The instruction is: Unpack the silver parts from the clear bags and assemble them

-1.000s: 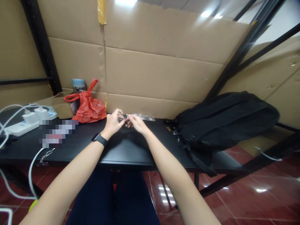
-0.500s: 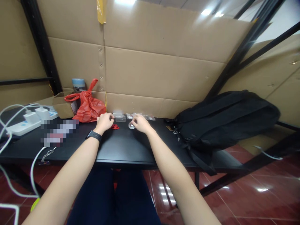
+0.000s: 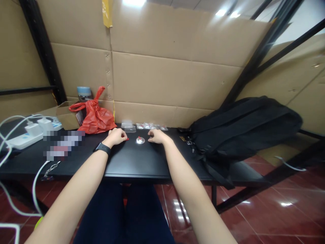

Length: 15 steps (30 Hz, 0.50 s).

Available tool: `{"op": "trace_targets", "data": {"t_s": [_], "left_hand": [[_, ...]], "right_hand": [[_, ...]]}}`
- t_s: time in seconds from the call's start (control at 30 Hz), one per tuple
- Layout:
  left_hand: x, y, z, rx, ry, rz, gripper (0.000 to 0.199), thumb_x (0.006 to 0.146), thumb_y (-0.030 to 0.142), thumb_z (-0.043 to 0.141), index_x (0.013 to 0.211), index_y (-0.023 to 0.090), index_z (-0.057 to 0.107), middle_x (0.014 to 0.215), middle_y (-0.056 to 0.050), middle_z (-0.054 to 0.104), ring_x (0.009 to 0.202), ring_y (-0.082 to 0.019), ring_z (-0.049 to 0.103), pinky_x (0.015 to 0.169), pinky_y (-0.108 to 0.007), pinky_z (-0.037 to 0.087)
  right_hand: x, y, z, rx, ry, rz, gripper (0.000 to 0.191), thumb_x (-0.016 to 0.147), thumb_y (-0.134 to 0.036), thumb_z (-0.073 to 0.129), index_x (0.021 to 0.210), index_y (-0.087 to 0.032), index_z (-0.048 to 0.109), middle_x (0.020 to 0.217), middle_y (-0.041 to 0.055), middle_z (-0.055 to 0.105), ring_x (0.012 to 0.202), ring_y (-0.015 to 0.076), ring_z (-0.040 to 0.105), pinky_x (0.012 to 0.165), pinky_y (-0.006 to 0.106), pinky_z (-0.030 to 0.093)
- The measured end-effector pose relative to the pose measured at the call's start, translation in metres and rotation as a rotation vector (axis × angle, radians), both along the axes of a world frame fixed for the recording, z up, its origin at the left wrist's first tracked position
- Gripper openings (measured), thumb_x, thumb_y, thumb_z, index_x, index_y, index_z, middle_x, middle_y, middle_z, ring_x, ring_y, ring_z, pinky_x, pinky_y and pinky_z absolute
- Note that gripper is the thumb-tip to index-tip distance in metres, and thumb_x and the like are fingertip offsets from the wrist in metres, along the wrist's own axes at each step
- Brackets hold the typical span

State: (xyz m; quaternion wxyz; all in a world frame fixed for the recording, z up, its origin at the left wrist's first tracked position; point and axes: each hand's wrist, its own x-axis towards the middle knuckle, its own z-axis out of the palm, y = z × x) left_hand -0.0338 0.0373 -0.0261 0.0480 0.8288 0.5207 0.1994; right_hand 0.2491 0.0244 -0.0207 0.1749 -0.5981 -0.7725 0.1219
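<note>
Showing no held object, the half-open right hand [image 3: 156,136] stands apart from a clear disc [image 3: 141,140]; the bent left hand [image 3: 117,136] meets a red piece [image 3: 127,139], grip unclear. Light rim pressure should suit the disc, flat on the black table [image 3: 142,162] between the hands; round, it shows no long axis or pointing end.

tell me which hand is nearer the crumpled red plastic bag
Left. The left hand is close by, at the near right corner of the red plastic bag; the right hand is farther right, beyond the small shiny round object.
</note>
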Motion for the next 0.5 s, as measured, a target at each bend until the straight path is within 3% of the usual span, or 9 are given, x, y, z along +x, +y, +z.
{"op": "trace_targets", "data": {"t_s": [0.13,0.27,0.5], "left_hand": [[0.004,-0.004,0.003,0.044,-0.174,-0.022,0.015,0.081,0.033,0.064,0.083,0.026,0.077,0.092,-0.002,0.078,0.090,-0.024,0.070,0.084,-0.033,0.047],[0.008,-0.008,0.008,0.072,-0.382,-0.093,0.018,0.080,0.037,0.066,0.086,0.024,0.077,0.091,-0.003,0.078,0.090,-0.022,0.071,0.082,-0.030,0.049],[0.012,-0.012,0.012,0.081,-0.508,-0.148,0.019,0.074,0.038,0.074,0.082,0.022,0.078,0.087,-0.004,0.079,0.087,-0.023,0.072,0.083,-0.032,0.051]], "right_hand": [[0.004,0.001,0.000,-0.028,0.011,-0.026,0.034,0.073,-0.019,0.082,0.105,-0.017,0.070,0.101,0.0082,0.073,0.086,0.0185,0.069,0.076,0.025,0.050],[0.006,0.001,0.002,-0.035,-0.033,-0.091,0.044,0.066,-0.025,0.087,0.107,-0.020,0.070,0.102,0.0071,0.073,0.089,0.0192,0.069,0.080,0.026,0.050],[0.012,0.001,0.003,-0.012,-0.056,-0.148,0.040,0.063,-0.031,0.088,0.099,-0.023,0.071,0.093,0.0035,0.073,0.085,0.0188,0.069,0.079,0.028,0.050]]}}
